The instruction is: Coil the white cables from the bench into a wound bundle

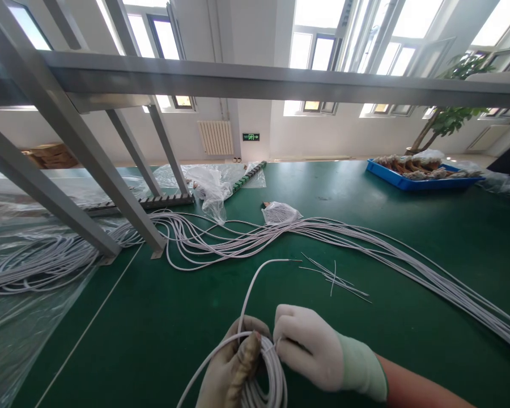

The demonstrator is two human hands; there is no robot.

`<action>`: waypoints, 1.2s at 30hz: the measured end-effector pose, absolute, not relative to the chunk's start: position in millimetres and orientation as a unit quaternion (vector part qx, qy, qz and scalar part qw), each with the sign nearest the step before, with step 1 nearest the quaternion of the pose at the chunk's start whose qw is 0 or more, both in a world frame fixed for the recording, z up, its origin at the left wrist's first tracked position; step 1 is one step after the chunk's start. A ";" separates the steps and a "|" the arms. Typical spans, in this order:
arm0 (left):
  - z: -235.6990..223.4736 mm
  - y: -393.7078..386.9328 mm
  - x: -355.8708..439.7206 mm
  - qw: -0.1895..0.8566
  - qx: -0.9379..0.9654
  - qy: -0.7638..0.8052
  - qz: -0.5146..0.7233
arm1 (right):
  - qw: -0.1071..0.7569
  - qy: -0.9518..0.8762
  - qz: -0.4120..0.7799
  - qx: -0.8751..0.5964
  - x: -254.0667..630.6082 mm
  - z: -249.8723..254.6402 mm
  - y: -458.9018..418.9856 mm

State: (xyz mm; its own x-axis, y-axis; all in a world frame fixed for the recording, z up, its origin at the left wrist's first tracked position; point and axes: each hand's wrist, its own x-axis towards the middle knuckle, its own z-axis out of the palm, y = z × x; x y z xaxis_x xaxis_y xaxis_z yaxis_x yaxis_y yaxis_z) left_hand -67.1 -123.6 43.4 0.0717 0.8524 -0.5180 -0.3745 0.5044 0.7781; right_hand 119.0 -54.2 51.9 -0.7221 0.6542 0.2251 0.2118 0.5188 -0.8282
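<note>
**A:** What is closest to the camera?

**B:** At six o'clock, two gloved hands meet over a coil of white cable (267,371). The left hand (233,368), in a soiled glove, is clenched around the coil's loops. The right hand (308,345), in a cleaner white glove with a pale green cuff, pinches the coil at its top, touching the left hand's fingers. The cable's free end (255,283) rises from the coil and curves toward twelve o'clock, ending in a bare tip above the green table (161,328).

**A:** And just beyond the hands?

**B:** At one o'clock, a few thin loose ties (335,277) lie scattered on the table. Behind them a long bundle of white cables (365,243) sweeps from ten o'clock across to four o'clock. A small clear plastic bag (279,213) rests on the bundle near twelve o'clock.

**A:** Farther out?

**B:** Grey metal frame legs (110,187) stand at ten o'clock beside crumpled plastic sheeting (210,184). At two o'clock, far off, a blue tray (408,181) holds bagged parts, with a potted plant (446,119) behind it.
</note>
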 end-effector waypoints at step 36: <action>35.6 -115.6 -63.0 0.597 0.283 0.598 0.455 | 0.285 -0.863 0.324 -0.263 128.9 29.7 -46.6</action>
State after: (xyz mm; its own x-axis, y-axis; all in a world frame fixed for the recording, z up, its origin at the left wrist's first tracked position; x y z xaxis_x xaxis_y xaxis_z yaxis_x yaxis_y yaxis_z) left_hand -63.0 -115.6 35.6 -0.1274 0.8807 -0.4561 -0.2046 0.4266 0.8810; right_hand 128.9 -46.6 29.7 -0.6998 0.6379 0.3215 0.2693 0.6525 -0.7083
